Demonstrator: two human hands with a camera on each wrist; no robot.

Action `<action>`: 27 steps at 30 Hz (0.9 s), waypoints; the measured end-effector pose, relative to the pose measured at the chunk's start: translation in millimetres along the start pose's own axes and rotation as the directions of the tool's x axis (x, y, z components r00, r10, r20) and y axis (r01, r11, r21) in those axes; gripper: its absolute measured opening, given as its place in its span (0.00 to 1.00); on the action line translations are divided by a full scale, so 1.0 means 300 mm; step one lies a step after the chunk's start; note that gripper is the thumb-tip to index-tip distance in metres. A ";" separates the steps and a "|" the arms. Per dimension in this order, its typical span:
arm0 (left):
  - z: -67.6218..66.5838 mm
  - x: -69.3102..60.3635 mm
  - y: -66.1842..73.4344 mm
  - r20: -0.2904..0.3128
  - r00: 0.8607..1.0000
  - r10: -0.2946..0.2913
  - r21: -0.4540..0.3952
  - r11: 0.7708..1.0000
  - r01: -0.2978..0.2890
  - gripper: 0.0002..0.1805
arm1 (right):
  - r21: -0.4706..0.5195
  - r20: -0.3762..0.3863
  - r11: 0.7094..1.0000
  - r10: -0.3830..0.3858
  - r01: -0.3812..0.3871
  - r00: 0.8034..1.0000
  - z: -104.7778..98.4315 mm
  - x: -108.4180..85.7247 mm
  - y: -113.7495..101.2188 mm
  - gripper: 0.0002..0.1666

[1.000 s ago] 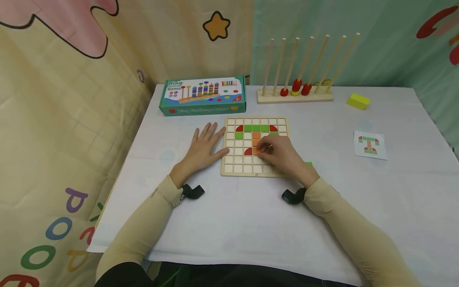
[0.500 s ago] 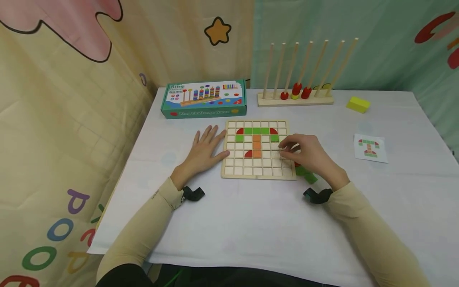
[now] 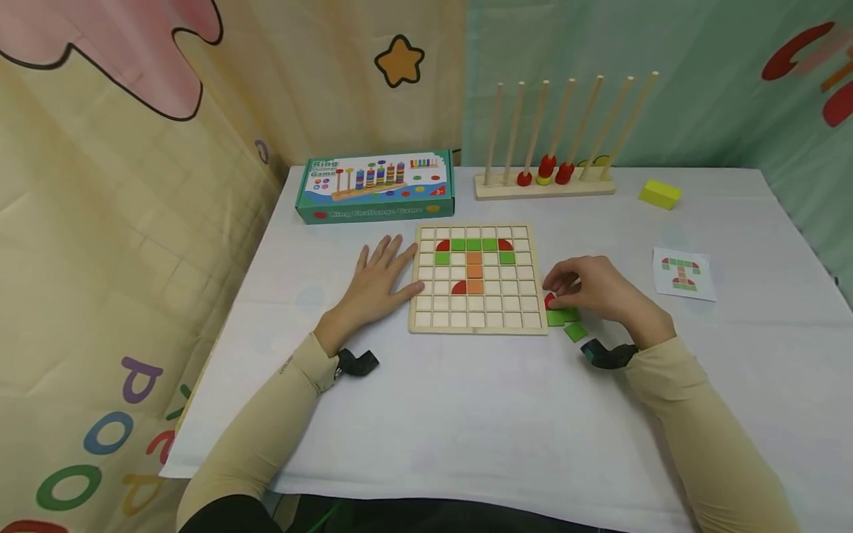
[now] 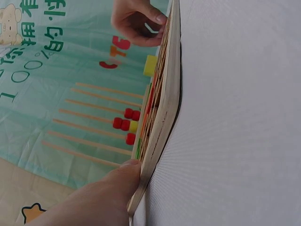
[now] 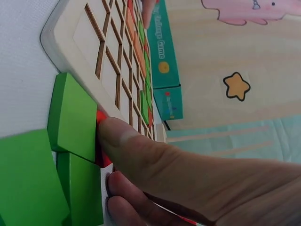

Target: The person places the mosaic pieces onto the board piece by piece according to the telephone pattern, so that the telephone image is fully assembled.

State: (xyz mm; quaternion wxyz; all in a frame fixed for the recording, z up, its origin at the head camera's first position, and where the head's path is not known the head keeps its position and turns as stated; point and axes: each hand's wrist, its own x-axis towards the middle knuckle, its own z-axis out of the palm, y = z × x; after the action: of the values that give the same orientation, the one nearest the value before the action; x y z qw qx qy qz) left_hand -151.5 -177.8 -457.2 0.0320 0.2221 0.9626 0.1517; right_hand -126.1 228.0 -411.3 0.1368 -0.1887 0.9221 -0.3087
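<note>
A wooden grid board (image 3: 477,331) lies on the table, holding red, green and orange tiles in some cells. My left hand (image 3: 375,285) lies spread at the board's left side; its thumb (image 4: 123,181) touches the rim in the left wrist view. Just right of the board, my right hand (image 3: 593,289) is bent over the loose pieces. Its thumb and fingers pinch a red quarter-circle tile (image 3: 549,300), mostly covered by the thumb (image 5: 117,134) in the right wrist view. Several green tiles (image 5: 73,117) lie against that red piece and beside the board.
A pattern card (image 3: 684,275) lies at the right, with a yellow block (image 3: 660,194) behind it. Along the back stand a game box (image 3: 375,212) and a peg stand (image 3: 543,191) bearing red and yellow beads.
The right hand has left the orange tiles on the board and moved right to the loose pieces, uncovering the right part of the grid. My left hand has stayed in place.
</note>
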 end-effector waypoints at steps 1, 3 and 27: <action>0.000 0.000 0.000 -0.001 1.000 0.001 -0.001 1.000 -0.001 0.45 | -0.004 -0.002 1.000 -0.004 0.004 1.000 0.000 0.000 0.001 0.13; 0.000 0.001 0.000 -0.003 1.000 0.003 -0.001 1.000 -0.003 0.45 | -0.010 -0.002 1.000 -0.007 0.007 1.000 -0.001 -0.001 0.003 0.13; 0.007 0.001 -0.008 -0.007 1.000 0.005 -0.003 1.000 -0.005 0.45 | -0.007 -0.028 1.000 -0.019 0.019 0.999 -0.001 -0.006 0.033 0.15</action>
State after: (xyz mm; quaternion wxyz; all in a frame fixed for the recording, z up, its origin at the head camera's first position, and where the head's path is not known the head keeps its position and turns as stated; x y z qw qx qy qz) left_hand -152.5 -179.0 -459.9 0.0286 0.2241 0.9619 0.1542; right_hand -127.1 236.2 -417.0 0.1201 -0.1936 0.9232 -0.3096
